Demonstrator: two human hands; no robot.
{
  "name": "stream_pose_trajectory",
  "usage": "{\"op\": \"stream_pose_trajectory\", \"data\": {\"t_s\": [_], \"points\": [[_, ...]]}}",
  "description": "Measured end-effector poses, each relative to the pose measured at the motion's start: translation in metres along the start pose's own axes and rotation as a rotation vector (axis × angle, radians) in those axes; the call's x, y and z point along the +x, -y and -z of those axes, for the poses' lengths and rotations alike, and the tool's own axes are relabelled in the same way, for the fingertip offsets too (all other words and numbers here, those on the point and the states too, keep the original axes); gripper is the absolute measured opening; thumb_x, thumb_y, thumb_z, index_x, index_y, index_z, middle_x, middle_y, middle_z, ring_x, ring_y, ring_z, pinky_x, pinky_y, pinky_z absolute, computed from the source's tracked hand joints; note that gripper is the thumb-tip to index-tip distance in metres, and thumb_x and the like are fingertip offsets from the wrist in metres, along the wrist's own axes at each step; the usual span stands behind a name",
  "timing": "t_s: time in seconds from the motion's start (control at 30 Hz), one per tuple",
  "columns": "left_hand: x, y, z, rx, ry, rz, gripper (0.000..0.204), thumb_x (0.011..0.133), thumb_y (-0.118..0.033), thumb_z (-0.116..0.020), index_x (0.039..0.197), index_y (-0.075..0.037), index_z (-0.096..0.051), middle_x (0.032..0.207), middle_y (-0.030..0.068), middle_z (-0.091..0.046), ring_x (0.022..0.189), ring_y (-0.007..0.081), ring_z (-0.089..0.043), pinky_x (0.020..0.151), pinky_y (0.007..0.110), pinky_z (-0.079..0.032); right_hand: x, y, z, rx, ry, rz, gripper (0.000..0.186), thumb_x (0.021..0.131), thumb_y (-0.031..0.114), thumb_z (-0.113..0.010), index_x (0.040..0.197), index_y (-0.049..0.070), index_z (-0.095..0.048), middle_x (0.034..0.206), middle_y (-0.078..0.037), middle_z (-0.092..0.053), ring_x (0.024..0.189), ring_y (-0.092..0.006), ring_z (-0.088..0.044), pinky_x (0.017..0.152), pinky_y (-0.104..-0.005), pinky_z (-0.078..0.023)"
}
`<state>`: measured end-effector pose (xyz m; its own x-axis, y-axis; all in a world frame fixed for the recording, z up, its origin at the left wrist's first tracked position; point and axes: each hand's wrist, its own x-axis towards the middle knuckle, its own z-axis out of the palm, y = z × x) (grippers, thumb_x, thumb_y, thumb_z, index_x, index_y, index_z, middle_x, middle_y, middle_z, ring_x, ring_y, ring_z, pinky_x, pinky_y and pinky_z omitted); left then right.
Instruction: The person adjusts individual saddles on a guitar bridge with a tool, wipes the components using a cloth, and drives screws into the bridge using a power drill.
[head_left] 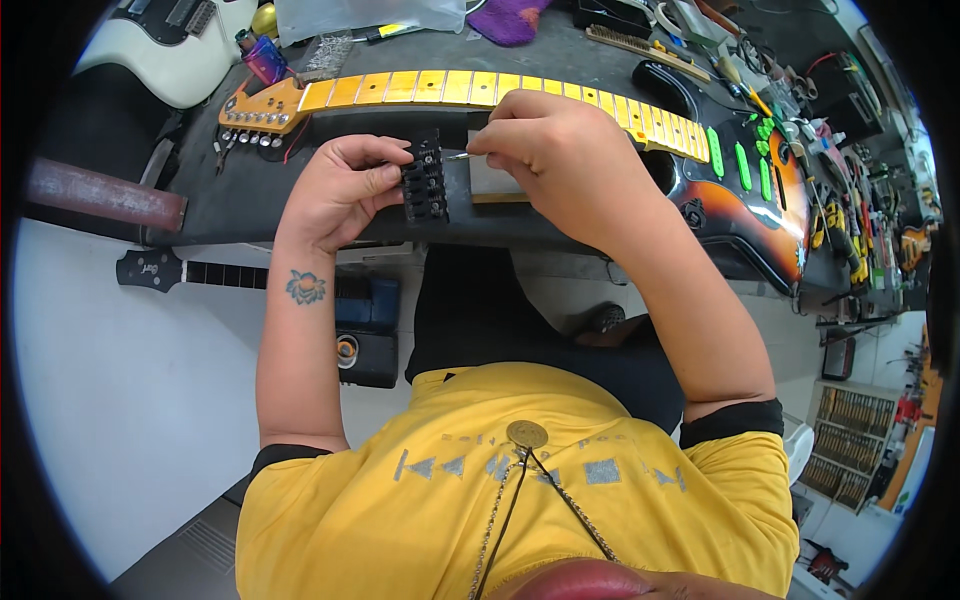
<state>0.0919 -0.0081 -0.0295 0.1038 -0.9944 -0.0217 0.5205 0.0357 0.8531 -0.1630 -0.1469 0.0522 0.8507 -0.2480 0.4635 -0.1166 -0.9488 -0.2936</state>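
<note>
My left hand (345,185) grips a black guitar bridge (426,188) with a row of saddles, pinched by its left side between thumb and fingers and held above the bench. My right hand (560,145) is closed on a thin, pointed metal piece (458,156); its far end is hidden in my fingers. The tip is at the right side of the bridge; whether it touches cannot be told. Just beyond my hands lies a maple guitar neck (430,86), joined at the right to a sunburst guitar body (740,220) bearing green pieces (743,165).
Below my right hand sits a flat grey block (495,182). A white guitar (150,60) is at the far left, near a reddish bar (105,195). Toward the back are a purple cloth (508,20) and a brush (640,48). Many tools crowd the right side.
</note>
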Motion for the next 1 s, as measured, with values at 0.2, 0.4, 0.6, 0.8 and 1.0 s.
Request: {"op": "stream_pose_trajectory", "data": {"t_s": [0.2, 0.4, 0.6, 0.8, 1.0], "points": [[0.001, 0.001, -0.001, 0.012, -0.020, -0.006, 0.016, 0.093, 0.005, -0.076, 0.109, 0.003, -0.077, 0.118, 0.0091, -0.073, 0.096, 0.0205, -0.076, 0.082, 0.032, -0.068, 0.001, -0.002, -0.003, -0.018, 0.013, 0.009, 0.020, 0.083, 0.002, -0.071, 0.100, 0.008, -0.080, 0.094, -0.011, -0.072, 0.094, -0.0339, -0.072, 0.080, -0.0443, -0.058], [0.001, 0.001, -0.001, -0.002, -0.004, -0.004, 0.016, 0.092, 0.006, -0.076, 0.108, 0.003, -0.077, 0.120, 0.0092, -0.072, 0.098, 0.0212, -0.076, 0.084, 0.034, -0.068, 0.001, 0.000, -0.008, -0.065, -0.025, 0.038, 0.020, 0.076, 0.001, -0.074, 0.095, 0.007, -0.077, 0.094, -0.010, -0.071, 0.092, -0.0333, -0.071, 0.079, -0.0444, -0.058], [0.001, 0.001, 0.002, -0.026, 0.019, -0.022, 0.016, 0.092, 0.008, -0.075, 0.107, 0.003, -0.078, 0.122, 0.0085, -0.070, 0.102, 0.0232, -0.075, 0.088, 0.039, -0.068, -0.004, 0.001, -0.014, -0.079, -0.111, 0.065, 0.020, 0.072, 0.001, -0.076, 0.091, 0.007, -0.074, 0.094, -0.008, -0.070, 0.092, -0.0317, -0.071, 0.078, -0.0431, -0.059], [0.001, 0.005, 0.005, -0.024, 0.028, -0.038, 0.017, 0.091, 0.007, -0.076, 0.106, 0.001, -0.077, 0.125, 0.0085, -0.071, 0.108, 0.0239, -0.073, 0.089, 0.039, -0.065, -0.006, 0.000, -0.013, -0.120, -0.076, 0.079, 0.022, 0.072, 0.001, -0.076, 0.093, 0.008, -0.075, 0.094, -0.007, -0.071, 0.092, -0.0299, -0.072, 0.078, -0.0421, -0.059], [0.002, 0.004, 0.003, -0.028, 0.030, -0.040, 0.017, 0.091, 0.007, -0.076, 0.107, 0.001, -0.077, 0.126, 0.0084, -0.071, 0.108, 0.0238, -0.073, 0.090, 0.040, -0.065, -0.006, 0.002, -0.013, -0.144, -0.071, 0.074, 0.020, 0.073, 0.004, -0.077, 0.093, 0.008, -0.076, 0.094, -0.007, -0.071, 0.092, -0.0288, -0.072, 0.077, -0.0419, -0.059]]}}
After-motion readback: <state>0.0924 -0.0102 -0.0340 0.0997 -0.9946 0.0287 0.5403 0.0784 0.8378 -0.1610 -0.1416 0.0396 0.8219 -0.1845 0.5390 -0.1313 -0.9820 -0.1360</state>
